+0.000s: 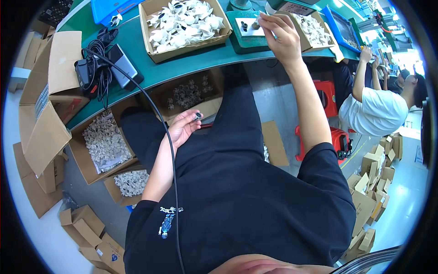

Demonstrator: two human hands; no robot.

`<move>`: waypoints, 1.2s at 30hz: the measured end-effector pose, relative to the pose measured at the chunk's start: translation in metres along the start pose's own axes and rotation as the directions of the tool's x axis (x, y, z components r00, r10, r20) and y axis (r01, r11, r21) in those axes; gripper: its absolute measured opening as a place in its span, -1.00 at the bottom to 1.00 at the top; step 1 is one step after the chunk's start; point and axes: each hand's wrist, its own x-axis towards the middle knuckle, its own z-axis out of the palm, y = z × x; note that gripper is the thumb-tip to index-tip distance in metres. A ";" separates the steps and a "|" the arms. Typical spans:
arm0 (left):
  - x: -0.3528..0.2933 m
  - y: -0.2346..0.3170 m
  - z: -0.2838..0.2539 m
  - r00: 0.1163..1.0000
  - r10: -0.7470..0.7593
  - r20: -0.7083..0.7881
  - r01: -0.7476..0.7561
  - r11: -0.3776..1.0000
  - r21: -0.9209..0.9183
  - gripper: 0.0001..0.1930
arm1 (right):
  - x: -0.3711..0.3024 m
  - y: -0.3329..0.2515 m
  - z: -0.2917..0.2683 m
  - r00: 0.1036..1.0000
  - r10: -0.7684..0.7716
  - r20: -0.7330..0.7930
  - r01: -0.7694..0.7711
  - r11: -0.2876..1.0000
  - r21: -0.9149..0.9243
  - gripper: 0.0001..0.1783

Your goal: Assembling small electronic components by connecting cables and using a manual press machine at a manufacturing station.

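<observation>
My left hand (181, 129) is held low over my lap, below the table edge. Its thumb and fingers pinch a small dark ring-shaped part (197, 116) with a silvery rim. My right hand (282, 37) is raised at the green press base (246, 43) on the table, fingers closed together by the metal plate (250, 27). Something small and pale shows at its fingertips, too small to name. Left of the press stands an open cardboard box (157, 55) heaped with white finned plastic parts (185, 23). A second box of white parts (314, 31) stands beyond my right hand.
A black cable (157, 107) hangs across the view from the power adapters (123, 68) on the green table (180, 67). Boxes of small parts (106, 141) sit below at left. Red stools (325, 98) and a seated person (376, 109) are at right.
</observation>
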 end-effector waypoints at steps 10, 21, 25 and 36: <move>-0.005 -0.005 0.001 0.999 0.010 -0.041 -0.009 0.999 0.039 -0.74 | -0.010 0.025 -0.014 0.981 0.186 0.047 -0.192 0.960 0.202 -0.79; -0.005 -0.005 -0.006 0.997 0.036 -0.073 -0.031 0.998 0.059 -0.75 | -0.028 0.088 0.036 0.608 0.719 0.338 -0.779 0.456 0.431 -0.75; -0.002 -0.003 0.000 0.995 0.039 -0.093 -0.033 0.997 0.066 -0.76 | -0.016 0.041 0.012 0.740 0.577 0.346 -0.659 0.523 0.540 -0.60; 0.000 -0.005 -0.004 0.994 0.032 -0.106 -0.023 0.996 0.084 -0.77 | -0.003 -0.068 0.019 0.803 0.372 -0.466 -0.237 0.916 0.323 -0.54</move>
